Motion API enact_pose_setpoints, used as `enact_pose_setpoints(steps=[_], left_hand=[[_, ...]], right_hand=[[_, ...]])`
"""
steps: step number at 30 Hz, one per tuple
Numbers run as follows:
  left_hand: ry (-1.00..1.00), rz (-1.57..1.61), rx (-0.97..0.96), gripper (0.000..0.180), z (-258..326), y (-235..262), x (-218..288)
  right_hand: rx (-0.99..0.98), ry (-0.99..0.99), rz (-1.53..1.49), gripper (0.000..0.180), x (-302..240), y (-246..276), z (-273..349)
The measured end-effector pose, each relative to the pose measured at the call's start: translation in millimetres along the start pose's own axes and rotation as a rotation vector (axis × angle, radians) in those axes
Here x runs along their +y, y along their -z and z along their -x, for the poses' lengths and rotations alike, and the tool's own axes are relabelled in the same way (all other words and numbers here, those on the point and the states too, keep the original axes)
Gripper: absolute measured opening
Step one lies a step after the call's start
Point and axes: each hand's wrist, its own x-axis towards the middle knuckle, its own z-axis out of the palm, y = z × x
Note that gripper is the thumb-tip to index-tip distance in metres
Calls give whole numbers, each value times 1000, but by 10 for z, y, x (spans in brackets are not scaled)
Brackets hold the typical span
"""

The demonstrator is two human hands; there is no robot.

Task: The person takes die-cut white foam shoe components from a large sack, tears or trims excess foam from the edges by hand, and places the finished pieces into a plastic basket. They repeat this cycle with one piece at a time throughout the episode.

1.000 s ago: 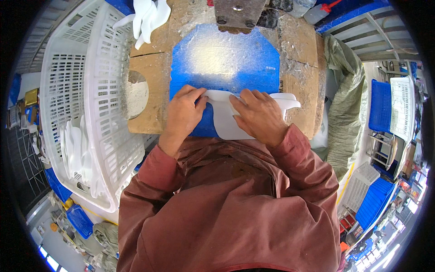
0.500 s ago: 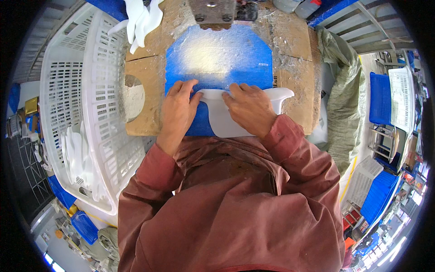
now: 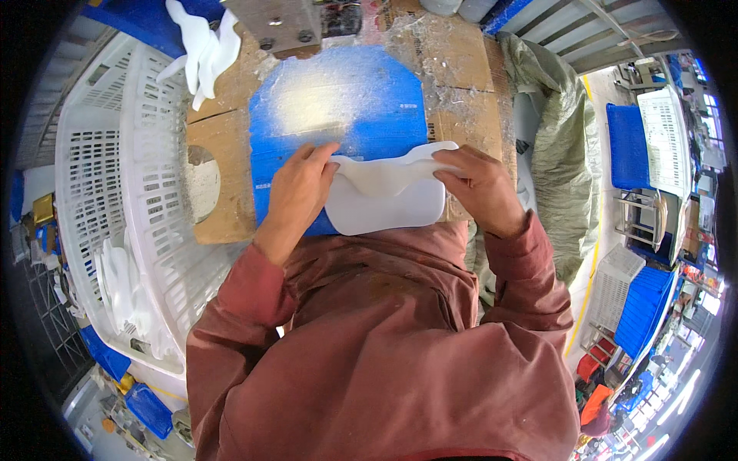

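Left hand [image 3: 296,188] and right hand [image 3: 486,184] pinched opposite ends of a kinda wavy white plastic-looking piece [image 3: 384,180], probably for balance; dusty blue flat sheet [image 3: 377,127] beneath both.

Wavy-edged white piece [image 3: 384,209], perhaps plastic, crosswise

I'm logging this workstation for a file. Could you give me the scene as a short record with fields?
Left hand: left hand, fingers at the left end of the white piece; firmness of grip unclear
Right hand: right hand, pinching the piece's right end
Piece: smooth, wavy far edge, broad rounded flap nearest the person
Under it: blue sheet with pale dust, lying on cardboard
Left side: white slatted crate holding white pieces
Far side: metal block
Right side: greenish sack
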Motion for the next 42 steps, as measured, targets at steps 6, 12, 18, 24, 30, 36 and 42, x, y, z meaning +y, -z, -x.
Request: enact_pose_setpoints(steps=[6,12,18,24,30,36,42], left_hand=[[-144,0,24,22,34,-161,281],[-109,-20,87,18,52,-296,300],[-81,-29,96,17,57,-317,302],[-52,-70,68,17,35,-326,313],[-27,-16,53,25,18,-215,430],[-249,96,33,28,-82,-450,754],[-242,0,-31,24,-159,-725,767]], right_hand=[[151,-169,-204,21,212,-175,133],[215,-85,-64,18,190,-200,-24],[260,-27,89,16,277,-315,-129],[285,22,236,13,353,-401,-172],[286,42,342,14,404,-457,-186],[327,24,335,16,333,-459,-167],[419,-256,-125,22,377,-406,5]])
